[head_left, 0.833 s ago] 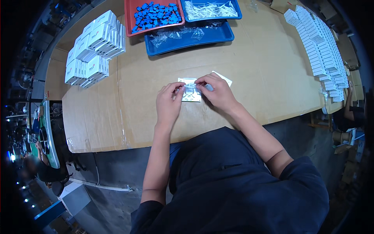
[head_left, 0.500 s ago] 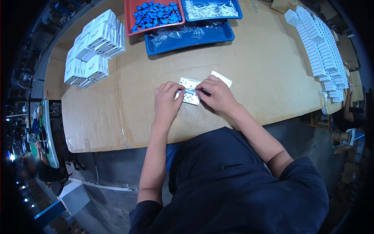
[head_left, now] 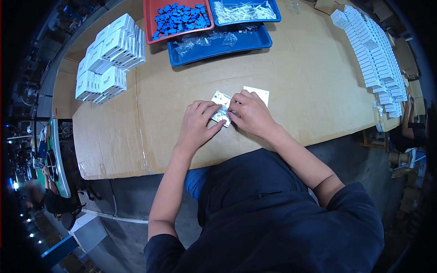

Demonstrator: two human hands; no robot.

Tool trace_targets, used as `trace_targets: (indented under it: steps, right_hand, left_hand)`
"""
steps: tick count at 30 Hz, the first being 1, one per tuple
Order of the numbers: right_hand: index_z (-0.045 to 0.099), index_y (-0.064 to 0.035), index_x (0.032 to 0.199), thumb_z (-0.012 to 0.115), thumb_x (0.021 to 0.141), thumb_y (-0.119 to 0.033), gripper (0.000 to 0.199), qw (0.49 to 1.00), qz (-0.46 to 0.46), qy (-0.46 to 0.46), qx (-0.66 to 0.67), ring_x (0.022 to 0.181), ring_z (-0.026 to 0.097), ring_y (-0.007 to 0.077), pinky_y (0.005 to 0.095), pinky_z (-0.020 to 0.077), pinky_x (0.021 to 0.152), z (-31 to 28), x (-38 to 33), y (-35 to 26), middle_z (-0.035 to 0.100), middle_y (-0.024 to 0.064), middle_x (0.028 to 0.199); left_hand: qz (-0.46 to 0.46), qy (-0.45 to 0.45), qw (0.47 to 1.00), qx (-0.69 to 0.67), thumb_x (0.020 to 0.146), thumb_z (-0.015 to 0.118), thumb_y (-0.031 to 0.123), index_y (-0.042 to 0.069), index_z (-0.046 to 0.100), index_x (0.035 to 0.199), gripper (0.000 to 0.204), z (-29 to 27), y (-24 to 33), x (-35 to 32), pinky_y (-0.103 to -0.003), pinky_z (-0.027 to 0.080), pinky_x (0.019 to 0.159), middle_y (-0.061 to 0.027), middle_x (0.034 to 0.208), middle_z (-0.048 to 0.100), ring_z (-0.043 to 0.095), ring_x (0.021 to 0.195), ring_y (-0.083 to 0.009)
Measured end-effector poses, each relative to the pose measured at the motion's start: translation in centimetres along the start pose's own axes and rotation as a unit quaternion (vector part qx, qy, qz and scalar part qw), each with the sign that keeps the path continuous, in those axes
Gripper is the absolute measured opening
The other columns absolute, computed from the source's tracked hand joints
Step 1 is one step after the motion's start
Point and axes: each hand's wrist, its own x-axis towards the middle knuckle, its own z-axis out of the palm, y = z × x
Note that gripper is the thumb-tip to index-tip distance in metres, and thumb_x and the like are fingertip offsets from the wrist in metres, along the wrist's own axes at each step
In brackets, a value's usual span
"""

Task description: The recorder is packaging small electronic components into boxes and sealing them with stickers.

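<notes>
We pressed a small flat white packet [head_left: 221, 109] against the brown cardboard-covered bench [head_left: 309, 86], our left hand [head_left: 199, 123] and right hand [head_left: 251, 113] both over it, fingers closed on its edges. A white card [head_left: 257, 94] lay just beyond the right hand. Farther off, a red tray [head_left: 178, 22] held blue plastic pieces, one blue tray [head_left: 246, 11] white pieces, another blue tray [head_left: 223, 45] crinkled clear bags. Small white boxes [head_left: 109, 57] stood stacked at left and in rows [head_left: 375, 59] at right.

table: cardboard-covered worktop [head_left: 309, 68] | floor: grey concrete [head_left: 132, 204] | surroundings: dim, cluttered edges
</notes>
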Motion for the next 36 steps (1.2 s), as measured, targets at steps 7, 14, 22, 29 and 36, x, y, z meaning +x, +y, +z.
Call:
trace_targets:
  steps: [7, 14, 22, 29, 36]
  right_hand:
    - [0.076, -0.0077, 0.09, 0.074, 0.086, -0.018, 0.011, 0.999, 0.029, 0.001, -0.036, 0.093, 0.062, 0.0247, 0.0412, 0.0432, 0.08, 0.3, -0.6, -0.2, 0.067, 0.0059, 0.09]
    - [0.077, -0.0077, 0.089, 0.073, 0.089, -0.02, 0.013, 0.998, 0.036, -0.003, -0.042, 0.094, 0.063, 0.0242, 0.0408, 0.0431, 0.081, 0.7, -0.8, 0.1, 0.067, 0.0051, 0.09]
    - [0.078, -0.0058, 0.092, 0.071, 0.092, -0.022, 0.018, 0.999, 0.022, -0.035, -0.001, 0.095, 0.063, 0.025, 0.0403, 0.0443, 0.084, 0.5, -1.5, -0.5, 0.066, 0.0079, 0.093]
    - [0.076, -0.0047, 0.096, 0.073, 0.088, -0.022, 0.019, 0.997, 0.054, -0.051, -0.028, 0.095, 0.065, 0.026, 0.0407, 0.0442, 0.085, 0.6, -1.6, -0.8, 0.067, 0.0086, 0.093]
    - [0.073, -0.007, 0.107, 0.073, 0.086, -0.02, 0.024, 0.998, 0.06, -0.02, -0.008, 0.096, 0.064, 0.0259, 0.0408, 0.0444, 0.086, 0.6, -1.3, -0.6, 0.068, 0.0077, 0.097]
  left_hand:
    - [0.023, -0.022, 0.999, 0.013, 0.083, 0.083, 0.03, 0.01, 0.074, 0.123, 0.046, 0.0, 0.1, -0.7, -0.046, 0.047, 0.101, -0.0089, 0.124, 0.067, 0.06, 0.113, -0.0329]
    - [0.05, -0.03, 0.998, 0.012, 0.085, 0.082, 0.03, 0.009, 0.071, 0.124, 0.045, 0.4, 0.3, -1.0, -0.046, 0.046, 0.104, -0.0081, 0.129, 0.066, 0.06, 0.121, -0.0319]
    - [0.055, -0.033, 0.998, 0.028, 0.087, 0.08, 0.032, 0.009, 0.07, 0.125, 0.046, 0.8, 0.3, -1.2, -0.046, 0.045, 0.105, -0.0076, 0.129, 0.066, 0.059, 0.122, -0.031]
    - [0.039, -0.015, 0.999, 0.035, 0.086, 0.082, 0.036, 0.008, 0.07, 0.124, 0.049, 1.0, 0.2, -1.4, -0.046, 0.045, 0.105, -0.009, 0.129, 0.065, 0.059, 0.122, -0.0316]
    - [0.022, -0.004, 0.999, 0.031, 0.083, 0.084, 0.036, 0.006, 0.07, 0.121, 0.05, 1.3, 0.3, -1.5, -0.045, 0.046, 0.103, -0.0099, 0.125, 0.066, 0.06, 0.12, -0.0316]
